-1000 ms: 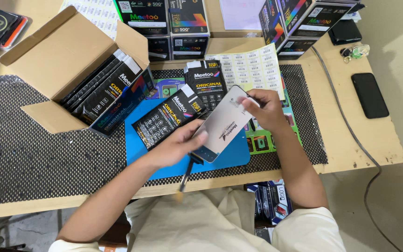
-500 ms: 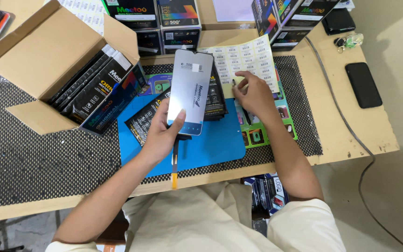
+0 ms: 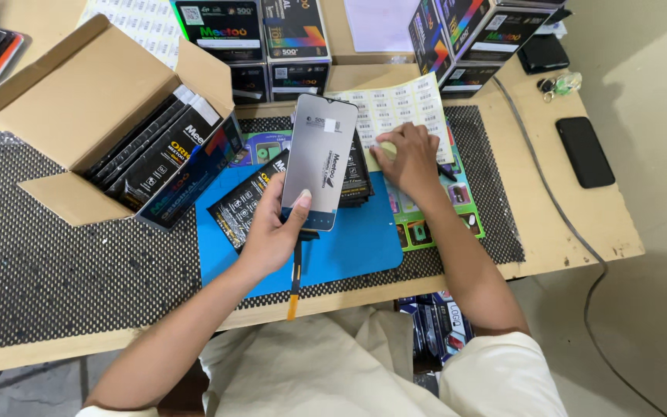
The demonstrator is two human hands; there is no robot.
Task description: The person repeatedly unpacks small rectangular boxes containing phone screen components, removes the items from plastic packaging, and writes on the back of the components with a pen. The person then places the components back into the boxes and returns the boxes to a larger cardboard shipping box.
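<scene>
One phone display panel [image 3: 320, 161], grey-backed and rectangular, is held upright above the blue work mat [image 3: 349, 247], its long axis running away from the body and leaning slightly right; one thin flex ribbon with an orange tip [image 3: 295, 286] hangs from its near edge. The panel is gripped at its lower end by the left hand [image 3: 272, 232], thumb pressed on the face and fingers closed behind. Just right of the panel, apart from it, the right hand [image 3: 409, 158] is laid palm-down on one sheet of small printed labels [image 3: 403, 108], fingertips pinched at a label; whether one is lifted cannot be told. The sheet lies beyond and to the right of the panel, so the right hand is the nearer to it. Under the panel a stack of black sleeved packs [image 3: 252, 202] is spread on the mat; their number cannot be counted. To the left, one open cardboard carton [image 3: 79, 100] is filled with similar black packs. Farther off, several printed retail boxes [image 3: 272, 38] are ranged along the table's back edge. At far right, one black phone [image 3: 585, 152] lies flat on the wooden table [image 3: 611, 224].
</scene>
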